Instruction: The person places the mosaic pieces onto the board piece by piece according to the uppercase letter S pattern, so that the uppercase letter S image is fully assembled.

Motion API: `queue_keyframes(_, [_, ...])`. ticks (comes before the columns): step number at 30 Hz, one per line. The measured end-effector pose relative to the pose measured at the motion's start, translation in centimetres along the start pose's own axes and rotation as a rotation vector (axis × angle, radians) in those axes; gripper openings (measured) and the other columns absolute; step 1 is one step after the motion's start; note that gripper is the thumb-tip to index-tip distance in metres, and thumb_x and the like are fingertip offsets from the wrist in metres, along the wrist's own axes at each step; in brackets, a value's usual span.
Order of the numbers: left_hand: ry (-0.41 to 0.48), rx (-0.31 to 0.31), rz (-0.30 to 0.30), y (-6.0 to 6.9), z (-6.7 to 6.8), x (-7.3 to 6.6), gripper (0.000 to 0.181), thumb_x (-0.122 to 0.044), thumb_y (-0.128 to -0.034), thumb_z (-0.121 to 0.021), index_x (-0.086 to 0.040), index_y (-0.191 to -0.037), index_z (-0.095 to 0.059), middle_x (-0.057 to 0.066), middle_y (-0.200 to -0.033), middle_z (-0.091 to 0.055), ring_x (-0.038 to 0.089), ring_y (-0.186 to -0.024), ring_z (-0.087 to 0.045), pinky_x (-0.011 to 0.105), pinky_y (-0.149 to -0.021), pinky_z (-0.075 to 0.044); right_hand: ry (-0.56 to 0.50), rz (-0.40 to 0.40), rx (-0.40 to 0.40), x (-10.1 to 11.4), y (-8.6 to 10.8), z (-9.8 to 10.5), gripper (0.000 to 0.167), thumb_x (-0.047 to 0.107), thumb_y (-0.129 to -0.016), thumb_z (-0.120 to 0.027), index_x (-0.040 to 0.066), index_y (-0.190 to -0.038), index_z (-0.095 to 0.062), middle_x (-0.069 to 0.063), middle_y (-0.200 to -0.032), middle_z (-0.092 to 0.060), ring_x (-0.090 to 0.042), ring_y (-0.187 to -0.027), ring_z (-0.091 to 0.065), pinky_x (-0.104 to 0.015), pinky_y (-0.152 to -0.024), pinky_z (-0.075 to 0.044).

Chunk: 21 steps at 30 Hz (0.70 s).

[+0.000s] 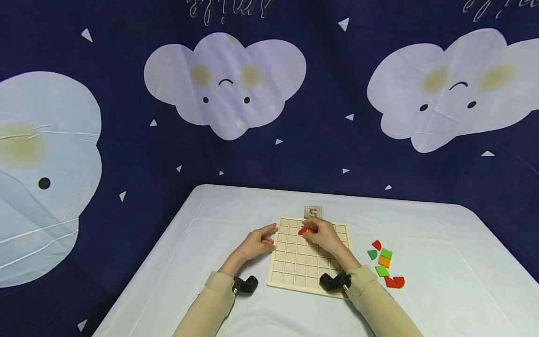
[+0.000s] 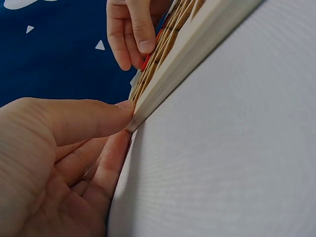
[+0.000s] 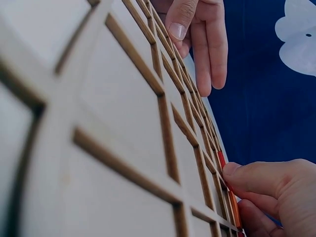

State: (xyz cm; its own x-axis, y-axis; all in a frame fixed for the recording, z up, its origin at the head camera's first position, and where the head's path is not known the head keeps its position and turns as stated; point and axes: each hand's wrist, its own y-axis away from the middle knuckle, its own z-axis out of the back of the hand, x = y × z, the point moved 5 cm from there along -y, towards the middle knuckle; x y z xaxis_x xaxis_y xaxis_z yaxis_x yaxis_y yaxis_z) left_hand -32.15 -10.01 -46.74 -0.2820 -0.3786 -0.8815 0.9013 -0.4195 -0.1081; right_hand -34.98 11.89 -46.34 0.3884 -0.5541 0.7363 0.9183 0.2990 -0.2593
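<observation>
A wooden grid board [image 1: 294, 269] lies on the white table. Beside its left edge is my left hand [image 1: 254, 243], and in the left wrist view the thumb and a finger pinch the board's rim [image 2: 168, 81]. Over the board's upper cells, my right hand [image 1: 324, 235] pinches an orange piece [image 3: 234, 207] between thumb and fingers, low against the grid. A red piece [image 1: 302, 231] sits in the cell just left of those fingertips. The fingers partly cover both pieces.
Right of the board lie loose flat pieces: a red one [image 1: 376, 245], a dark green one [image 1: 372, 254], light green ones [image 1: 382, 271], an orange one [image 1: 384, 261] and red ones [image 1: 396, 282]. Behind the board is a small patterned card [image 1: 313, 212]. A dark blue curtain [image 1: 328, 154] hangs behind the table.
</observation>
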Motion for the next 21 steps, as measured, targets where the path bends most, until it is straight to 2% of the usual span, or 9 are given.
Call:
queue_keyframes(6, [0.007,0.004,0.001,0.0,-0.4,0.1,0.07,0.003,-0.0785,-0.071,0.002,-0.141,-0.04,0.015,-0.132,-0.053,0.013,-0.082,-0.056,0.021,-0.069,-0.046,-0.006,-0.007,-0.007,-0.2,0.6,0.1,0.034,0.008,-0.081,-0.074,0.003,-0.114,-0.065,-0.007,-0.103,-0.066,-0.023,-0.089,-0.061,-0.032,-0.069,-0.051])
queue_keyframes(9, [0.015,0.011,0.005,0.0,-0.6,0.3,0.07,0.003,-0.0782,-0.071,0.002,-0.141,-0.04,0.014,-0.133,-0.053,0.013,-0.082,-0.056,0.021,-0.07,-0.047,-0.044,-0.035,-0.025,-0.1,0.7,0.5,0.037,0.011,-0.082,-0.073,0.002,-0.117,-0.063,-0.009,-0.107,-0.066,-0.026,-0.095,-0.061,-0.035,-0.077,-0.05])
queue_keyframes(14, [0.006,0.013,0.005,0.1,-0.4,0.4,0.07,0.004,-0.0787,-0.07,0.002,-0.141,-0.039,0.015,-0.133,-0.053,0.013,-0.085,-0.058,0.021,-0.072,-0.047,-0.239,-0.087,-0.05,1.0,0.6,2.0,0.042,0.021,-0.088,-0.068,0.002,-0.125,-0.06,-0.011,-0.117,-0.063,-0.029,-0.107,-0.058,-0.039,-0.088,-0.047])
queue_keyframes(17, [0.003,0.005,-0.011,0.1,-0.1,0.3,0.07,0.005,-0.0788,-0.07,0.003,-0.141,-0.039,0.016,-0.133,-0.053,0.015,-0.085,-0.057,0.022,-0.072,-0.047,-0.354,-0.085,-0.063,2.2,0.7,3.7,0.044,0.028,-0.091,-0.063,0.003,-0.128,-0.058,-0.013,-0.122,-0.06,-0.028,-0.11,-0.056,-0.041,-0.092,-0.045])
queue_keyframes(21, [0.009,0.008,-0.031,0.1,0.0,0.2,0.07,0.005,-0.079,-0.069,0.004,-0.141,-0.038,0.017,-0.133,-0.052,0.015,-0.085,-0.057,0.021,-0.071,-0.047,-0.425,-0.077,-0.105,3.0,1.8,6.6,0.048,0.031,-0.092,-0.061,0.001,-0.129,-0.056,-0.014,-0.126,-0.058,-0.021,-0.112,-0.055,-0.038,-0.094,-0.043])
